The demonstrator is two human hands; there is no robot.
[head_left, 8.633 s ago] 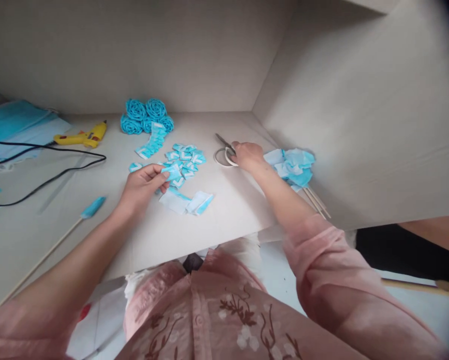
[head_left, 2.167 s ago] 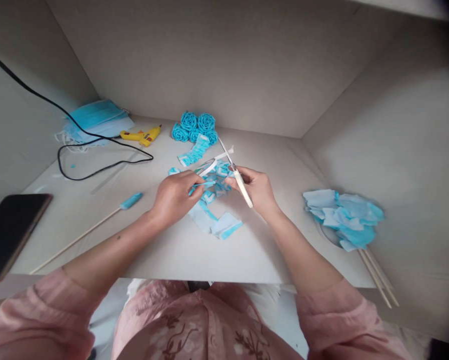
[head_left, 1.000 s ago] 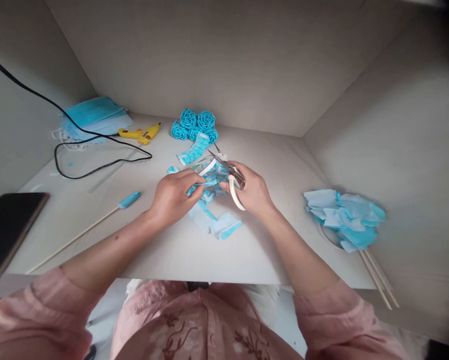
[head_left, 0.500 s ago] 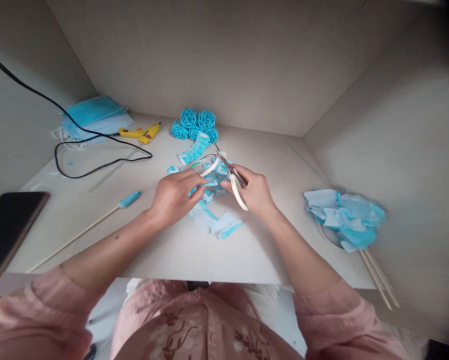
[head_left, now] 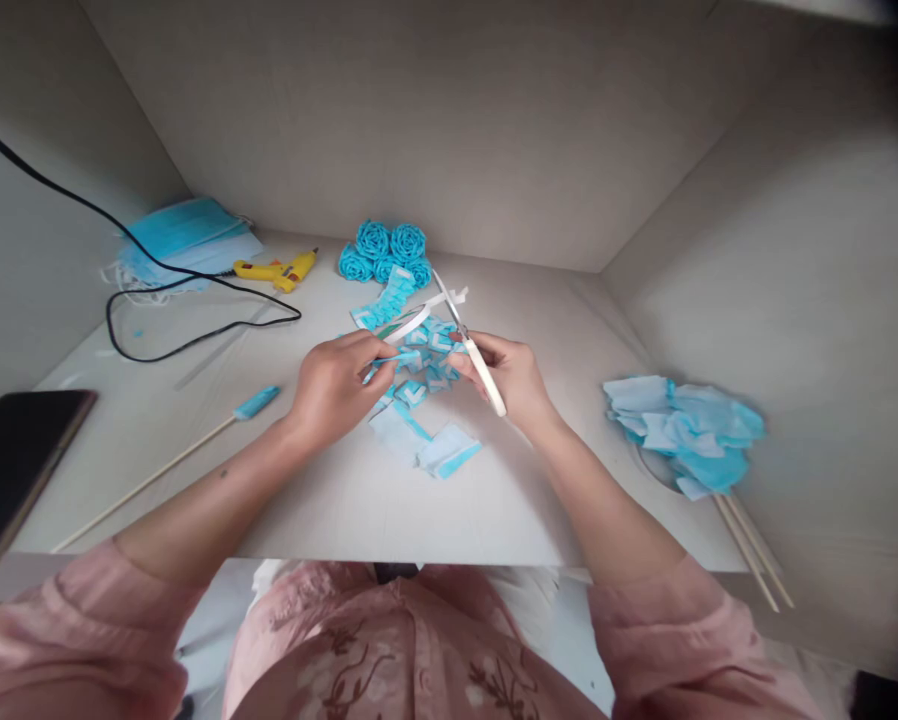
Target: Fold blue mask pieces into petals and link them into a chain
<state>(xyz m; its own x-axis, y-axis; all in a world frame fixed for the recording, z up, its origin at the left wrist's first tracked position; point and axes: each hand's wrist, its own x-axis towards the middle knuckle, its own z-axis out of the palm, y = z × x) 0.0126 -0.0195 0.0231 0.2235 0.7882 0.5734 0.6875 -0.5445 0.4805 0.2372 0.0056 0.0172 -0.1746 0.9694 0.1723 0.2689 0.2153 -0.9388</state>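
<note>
My left hand [head_left: 344, 380] is closed around a roll of white tape [head_left: 408, 325], and a narrow blue fabric strip [head_left: 406, 357] sticks out between its thumb and fingers. In my right hand [head_left: 505, 375] are white-handled scissors [head_left: 485, 378], their blades pointing up and away from me and looking closed. A short white tape end [head_left: 458, 296] lies against the blades. Beneath the hands are several cut blue and white pieces [head_left: 413, 392] of mask fabric. Larger flat scraps [head_left: 449, 450] lie nearer to me, and a pleated blue strip [head_left: 389, 298] lies beyond the tape.
Several blue fabric roses [head_left: 390, 240] stand at the back. Face masks [head_left: 186, 235], a yellow glue gun [head_left: 280, 270] and its black cord [head_left: 171, 352] are back left. Left are a blue-tipped stick [head_left: 164, 465] and a phone [head_left: 25, 460]. Crumpled fabric [head_left: 689, 425] and wooden sticks [head_left: 753, 560] lie right.
The scissors have turned more upright and their handles have come together. My left hand and the tape roll have shifted slightly left, and the tape end now lies right of the blades.
</note>
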